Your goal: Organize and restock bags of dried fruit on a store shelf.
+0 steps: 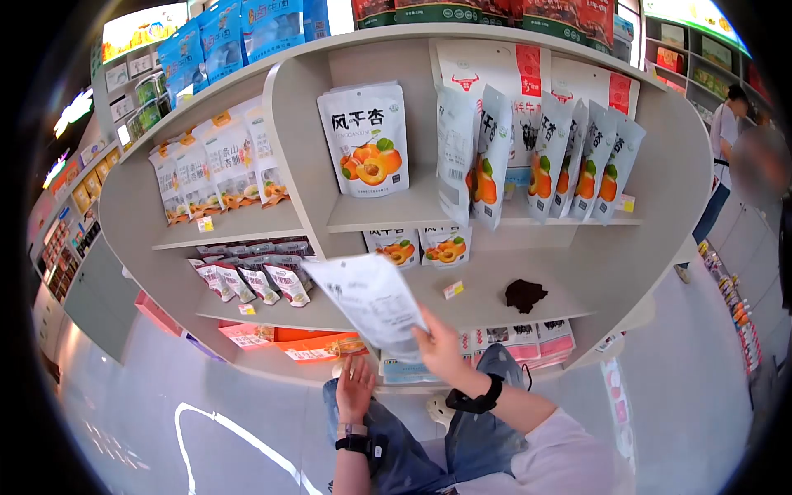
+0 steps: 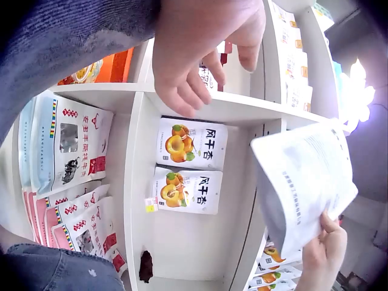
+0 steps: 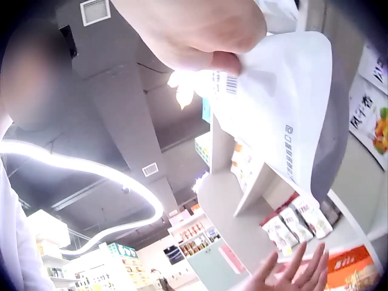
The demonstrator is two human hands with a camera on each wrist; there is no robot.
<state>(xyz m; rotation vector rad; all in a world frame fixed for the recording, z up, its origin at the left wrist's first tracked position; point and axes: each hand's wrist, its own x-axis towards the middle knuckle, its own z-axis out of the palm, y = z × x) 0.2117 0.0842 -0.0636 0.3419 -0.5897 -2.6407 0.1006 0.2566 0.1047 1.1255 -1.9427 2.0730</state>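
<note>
The head camera is looking forward and down at a display shelf [image 1: 511,262]. The left-wrist camera is facing it sideways from nearer, with the left hand [image 2: 209,45] looming at twelve o'clock. The right-wrist camera is tilting toward the ceiling [image 3: 106,121], with a white pouch [image 3: 279,103] close at two o'clock. All three are sharing that pouch.

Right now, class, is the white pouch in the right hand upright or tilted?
Tilted: the white pouch slants from the right hand, while the shelved apricot pouch stands upright.
</note>
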